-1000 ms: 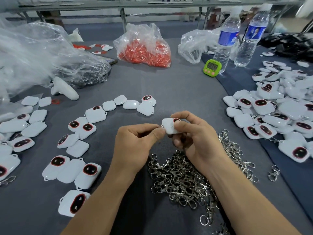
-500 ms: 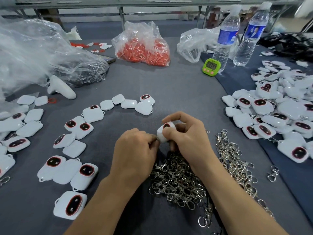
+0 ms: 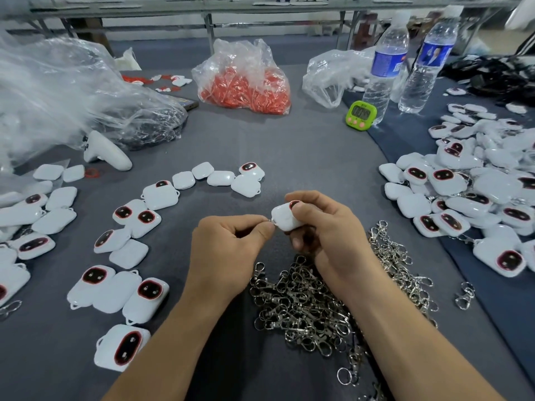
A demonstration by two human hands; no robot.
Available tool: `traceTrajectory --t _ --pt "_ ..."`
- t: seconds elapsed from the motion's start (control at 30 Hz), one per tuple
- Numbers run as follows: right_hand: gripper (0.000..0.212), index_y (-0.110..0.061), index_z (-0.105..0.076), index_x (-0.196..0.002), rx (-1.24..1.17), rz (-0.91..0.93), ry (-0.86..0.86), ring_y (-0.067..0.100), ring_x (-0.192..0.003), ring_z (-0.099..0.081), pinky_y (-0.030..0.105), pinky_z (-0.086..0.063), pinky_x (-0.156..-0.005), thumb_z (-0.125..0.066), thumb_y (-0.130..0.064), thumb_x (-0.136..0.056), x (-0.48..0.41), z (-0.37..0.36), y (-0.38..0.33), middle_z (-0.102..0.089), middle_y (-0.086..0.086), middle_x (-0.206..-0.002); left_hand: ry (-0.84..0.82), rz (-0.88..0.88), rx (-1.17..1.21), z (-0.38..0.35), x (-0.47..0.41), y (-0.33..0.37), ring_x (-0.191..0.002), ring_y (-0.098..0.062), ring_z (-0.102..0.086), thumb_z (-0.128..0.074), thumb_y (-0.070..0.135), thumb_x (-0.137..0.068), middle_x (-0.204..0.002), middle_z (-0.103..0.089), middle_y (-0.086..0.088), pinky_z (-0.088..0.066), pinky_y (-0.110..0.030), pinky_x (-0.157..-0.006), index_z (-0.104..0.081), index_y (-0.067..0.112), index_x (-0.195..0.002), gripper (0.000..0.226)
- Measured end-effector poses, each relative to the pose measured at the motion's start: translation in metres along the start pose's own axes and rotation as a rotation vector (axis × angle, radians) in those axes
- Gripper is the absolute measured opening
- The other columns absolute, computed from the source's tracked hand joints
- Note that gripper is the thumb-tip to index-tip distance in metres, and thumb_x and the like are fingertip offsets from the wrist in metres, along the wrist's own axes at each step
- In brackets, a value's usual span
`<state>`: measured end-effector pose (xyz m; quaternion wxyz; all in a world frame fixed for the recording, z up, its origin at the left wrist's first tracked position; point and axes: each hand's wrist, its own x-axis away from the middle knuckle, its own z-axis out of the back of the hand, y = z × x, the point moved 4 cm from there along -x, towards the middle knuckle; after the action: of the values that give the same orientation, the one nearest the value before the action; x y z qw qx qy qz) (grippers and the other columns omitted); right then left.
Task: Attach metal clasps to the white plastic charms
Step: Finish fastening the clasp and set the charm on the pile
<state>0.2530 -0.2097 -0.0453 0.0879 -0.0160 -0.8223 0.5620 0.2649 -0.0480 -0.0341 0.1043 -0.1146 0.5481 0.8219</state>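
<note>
The right hand (image 3: 324,227) grips a white rounded-square plastic charm (image 3: 285,219) with a red-rimmed dark oval face. The thumb lies on top and the fingers are curled beneath. The charm is held above the grey cloth-covered table (image 3: 304,157). The left hand (image 3: 228,250) pinches a small metal ring (image 3: 270,222) at the charm's left corner between thumb and forefinger, with the other fingers curled.

A heap of silver metal clasps (image 3: 307,305) lies loose below both hands. A crumpled clear plastic bag (image 3: 246,79) at far centre holds small orange-red parts. A large clear bag (image 3: 86,91) at far left holds dark pieces that cannot be identified. Two clear water bottles (image 3: 382,68) stand at far right. Loose charms (image 3: 115,290) lie at left and heaped charms (image 3: 477,186) at right.
</note>
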Motion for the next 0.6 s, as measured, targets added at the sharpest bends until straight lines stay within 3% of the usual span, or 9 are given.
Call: traceTrajectory --t 0.07,0.13,0.2,0.3,0.4,0.47,0.6 --pt "0.014 -0.016 -0.072 -0.095 0.225 0.138 0.011 0.014 -0.046 -0.051 0.025 -0.043 -0.046 -0.067 -0.004 -0.089 0.002 0.000 -0.002 -0.069 0.003 -0.068 -0.015 -0.159 -0.399 -0.002 0.004 0.005 -0.058 -0.011 -0.058 -0.074 0.035 -0.081 -0.056 -0.064 0.009 -0.043 -0.028 -0.057 -0.077 0.027 -0.070 0.014" --pt "0.016 -0.026 -0.073 -0.094 0.562 0.265 0.029 0.009 -0.049 -0.054 0.024 -0.045 -0.051 -0.071 -0.013 -0.084 0.005 -0.003 -0.001 -0.069 -0.004 -0.063 -0.034 -0.294 -0.735 -0.007 0.008 0.007 -0.055 -0.022 -0.058 -0.077 0.039 -0.074 -0.052 -0.061 0.004 -0.033 -0.027 -0.055 -0.076 0.025 -0.064 0.017" --pt "0.016 -0.029 -0.073 -0.092 0.649 0.290 0.055 0.008 -0.049 -0.055 0.026 -0.046 -0.052 -0.070 -0.014 -0.086 0.005 -0.006 0.003 -0.067 -0.005 -0.060 -0.010 -0.355 -0.803 -0.008 0.009 0.008 -0.050 -0.023 -0.056 -0.080 0.039 -0.070 -0.050 -0.060 0.005 -0.029 -0.026 -0.055 -0.075 0.027 -0.061 0.016" --pt "0.019 -0.019 -0.072 -0.092 0.353 0.166 0.099 0.016 -0.045 -0.053 0.027 -0.042 -0.046 -0.062 -0.003 -0.093 0.000 -0.001 0.003 -0.069 0.003 -0.065 -0.011 -0.100 -0.417 0.000 0.002 0.000 -0.055 -0.013 -0.061 -0.081 0.039 -0.074 -0.054 -0.064 0.012 -0.040 -0.026 -0.053 -0.076 0.039 -0.078 0.006" --pt "0.020 -0.012 -0.071 -0.095 0.065 0.030 0.068 0.015 -0.042 -0.051 0.022 -0.037 -0.041 -0.056 0.001 -0.097 -0.002 0.002 0.000 -0.070 0.010 -0.068 -0.030 0.092 -0.022 -0.003 -0.001 -0.004 -0.052 -0.003 -0.061 -0.085 0.028 -0.076 -0.059 -0.070 0.013 -0.048 -0.021 -0.052 -0.077 0.046 -0.077 0.020" --pt "0.019 -0.010 -0.070 -0.099 -0.021 -0.023 0.045 0.015 -0.042 -0.051 0.022 -0.036 -0.041 -0.054 0.000 -0.098 -0.002 0.002 0.001 -0.069 0.010 -0.067 -0.066 0.161 0.135 -0.006 -0.002 -0.004 -0.054 -0.003 -0.060 -0.084 0.021 -0.078 -0.063 -0.072 0.010 -0.048 -0.017 -0.054 -0.080 0.042 -0.080 0.022" --pt "0.019 -0.008 -0.070 -0.104 -0.083 -0.077 0.023 0.016 -0.044 -0.051 0.023 -0.038 -0.043 -0.054 -0.002 -0.099 -0.001 0.000 0.004 -0.067 0.011 -0.068 -0.099 0.218 0.253 -0.007 -0.002 -0.005 -0.050 -0.006 -0.046 -0.080 0.019 -0.082 -0.050 -0.056 0.009 -0.041 -0.015 -0.053 -0.083 0.034 -0.081 0.016"
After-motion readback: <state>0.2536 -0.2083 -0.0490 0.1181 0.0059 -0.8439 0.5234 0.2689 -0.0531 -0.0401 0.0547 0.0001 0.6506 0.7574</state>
